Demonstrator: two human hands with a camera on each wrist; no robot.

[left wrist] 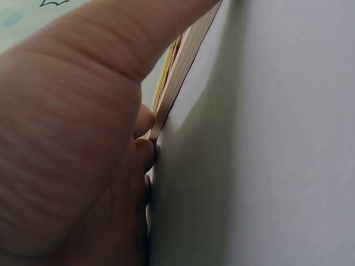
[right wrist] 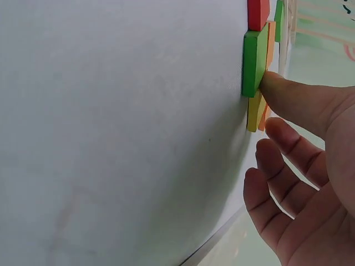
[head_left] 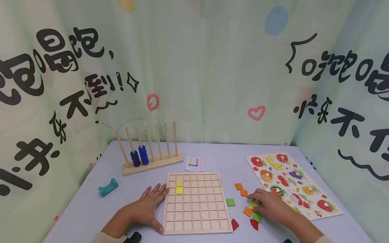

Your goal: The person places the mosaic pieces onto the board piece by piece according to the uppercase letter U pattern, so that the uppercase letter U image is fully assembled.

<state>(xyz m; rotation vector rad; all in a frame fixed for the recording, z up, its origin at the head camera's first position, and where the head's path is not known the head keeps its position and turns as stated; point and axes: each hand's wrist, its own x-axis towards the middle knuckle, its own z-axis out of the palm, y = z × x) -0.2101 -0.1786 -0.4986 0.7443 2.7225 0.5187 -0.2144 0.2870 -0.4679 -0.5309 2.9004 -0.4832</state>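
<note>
A wooden grid board (head_left: 200,216) lies on the table with two yellow square tiles (head_left: 179,187) in its upper left cells. My left hand (head_left: 144,209) rests along the board's left edge, fingers spread and thumb at the lower corner. To the right of the board, my right hand (head_left: 270,206) is over loose tiles. In the right wrist view its thumb touches a green tile (right wrist: 252,64) beside a yellow tile (right wrist: 254,113); the other fingers are loosely bent and apart from the thumb. Orange tiles (head_left: 239,186) and red quarter-round pieces (head_left: 254,224) lie close by.
Behind the board are a small pattern card (head_left: 195,163) and a wooden peg stand (head_left: 152,165) with blue beads. A teal curved block (head_left: 108,187) lies at left. A fruit picture board (head_left: 319,189) lies at right, partly under the right forearm. Printed curtains surround the table.
</note>
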